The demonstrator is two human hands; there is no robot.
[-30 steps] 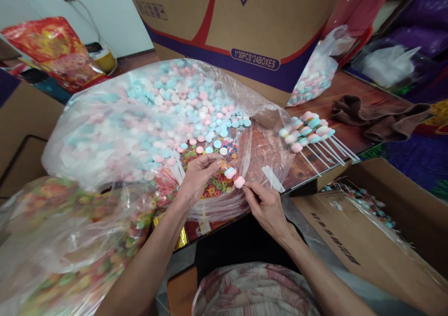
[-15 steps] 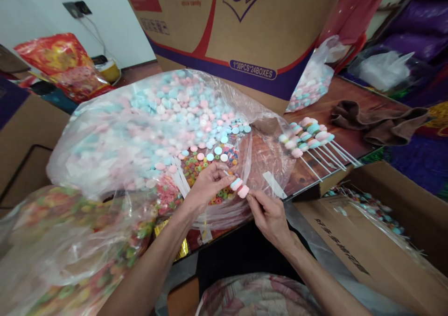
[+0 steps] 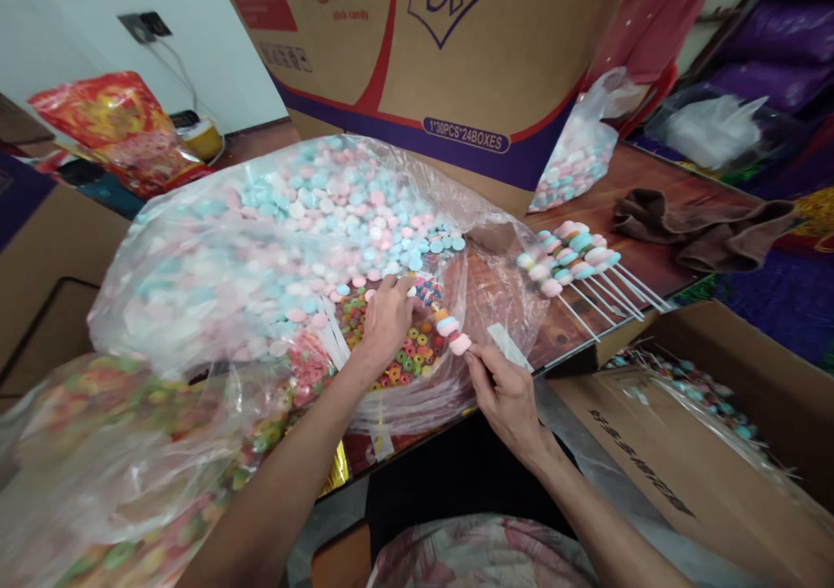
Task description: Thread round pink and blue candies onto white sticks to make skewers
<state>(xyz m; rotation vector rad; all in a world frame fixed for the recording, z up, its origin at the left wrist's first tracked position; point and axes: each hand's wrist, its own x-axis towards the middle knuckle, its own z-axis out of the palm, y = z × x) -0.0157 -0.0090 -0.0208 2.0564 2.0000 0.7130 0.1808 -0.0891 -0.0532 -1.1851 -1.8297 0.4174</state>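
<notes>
My right hand (image 3: 505,388) pinches the lower end of a candy skewer (image 3: 448,325), which carries pink, white, blue and orange pieces on a stick. My left hand (image 3: 389,317) is over the loose candies, fingers pressed together near a white piece at their tips; its hold is partly hidden. Under and beside it lie ring candies (image 3: 417,351) in several colours. A large clear bag (image 3: 195,258) of pink, blue and white discs spreads behind and to the left. Finished-looking skewers (image 3: 577,258) lie side by side on the table to the right.
A big cardboard box (image 3: 417,75) stands at the back. An open carton (image 3: 651,449) with more skewers is at the lower right. A brown cloth (image 3: 704,227) lies on the right. A person in a red top (image 3: 658,23) is behind the box.
My left hand has left the skewer and moved up and slightly left to the candies. An orange piece now shows above the blue one. My right hand keeps its hold.
</notes>
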